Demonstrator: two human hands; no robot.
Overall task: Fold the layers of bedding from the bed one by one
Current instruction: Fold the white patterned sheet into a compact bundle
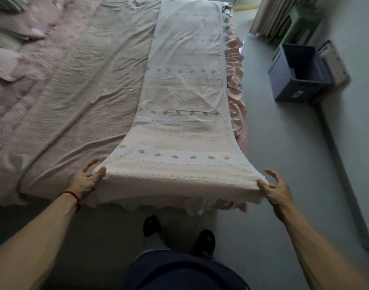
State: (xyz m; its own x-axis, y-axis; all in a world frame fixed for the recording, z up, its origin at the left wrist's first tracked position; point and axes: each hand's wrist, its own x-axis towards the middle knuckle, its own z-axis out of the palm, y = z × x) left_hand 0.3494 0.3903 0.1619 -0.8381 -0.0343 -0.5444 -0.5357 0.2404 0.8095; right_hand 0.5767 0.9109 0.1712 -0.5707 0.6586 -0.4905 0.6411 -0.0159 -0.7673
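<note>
A long white and pale pink blanket (185, 97) with rows of small gold motifs lies folded into a narrow strip along the right side of the bed (74, 91). Its near end is lifted off the mattress and stretched taut. My left hand (86, 180) pinches the near left corner between thumb and fingers. My right hand (272, 186) pinches the near right corner the same way. Under the strip lies a wrinkled pink striped sheet (60, 122) covering the mattress.
Pink pillows (14, 28) are piled at the far left of the bed. A pink ruffled skirt (235, 80) hangs on the bed's right side. A blue plastic bin (298, 74) stands on the grey floor at right, by a green stool (298, 24) and a curtain (277, 11). My feet (177, 233) are at the bed's foot.
</note>
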